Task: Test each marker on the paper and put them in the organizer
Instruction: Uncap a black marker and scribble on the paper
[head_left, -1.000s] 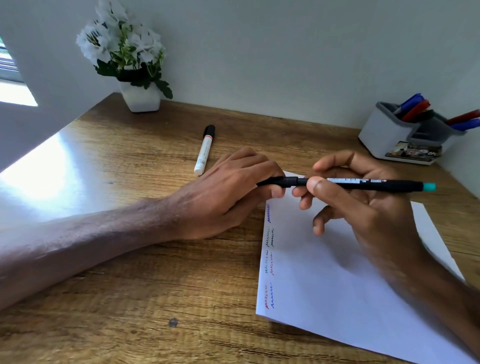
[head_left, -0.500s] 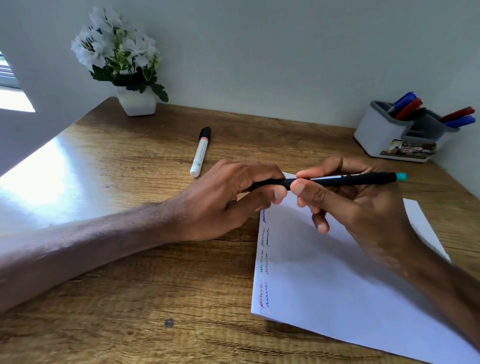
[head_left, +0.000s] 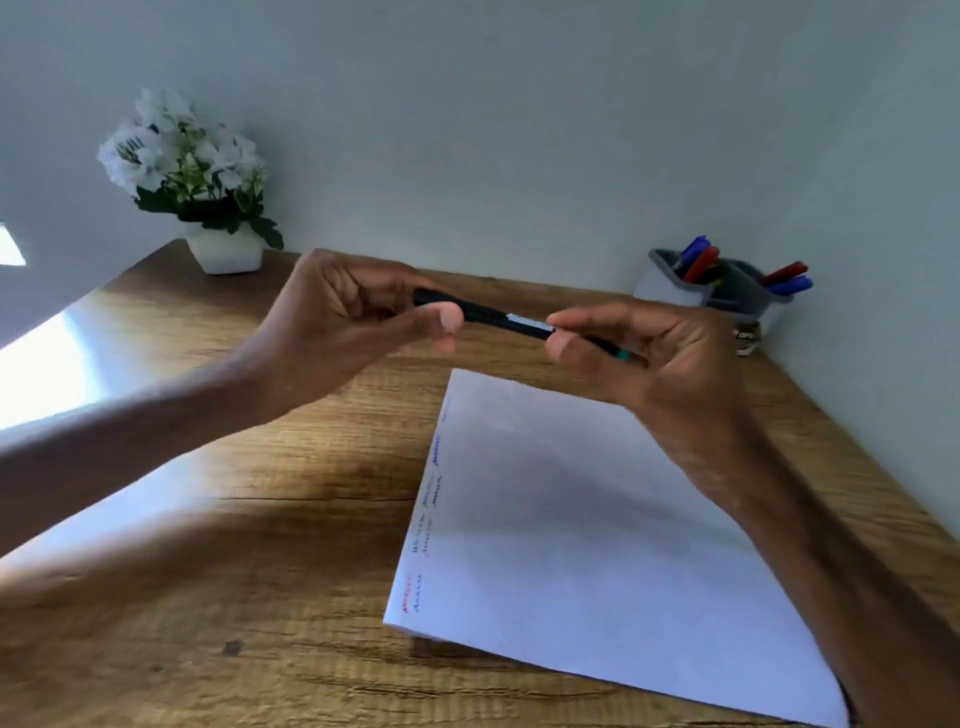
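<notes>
A black marker (head_left: 506, 318) with a teal end is held level in the air above the desk, between both hands. My left hand (head_left: 343, 332) pinches its cap end. My right hand (head_left: 654, 358) grips the barrel near the teal end. Below lies a white sheet of paper (head_left: 597, 519) with several short coloured test scribbles along its left edge. The grey organizer (head_left: 670, 283) stands at the back right and holds several blue and red markers. The white marker seen earlier on the desk is hidden behind my left hand.
A white pot with white flowers (head_left: 223, 249) stands at the back left corner. The wooden desk (head_left: 260, 597) meets walls at the back and right. Bright window glare falls on the left of the desk.
Both hands have lifted the black marker off the paper and up into the air. The camera tilted, so the desk sits lower in view. The white marker is now covered by my left hand.
</notes>
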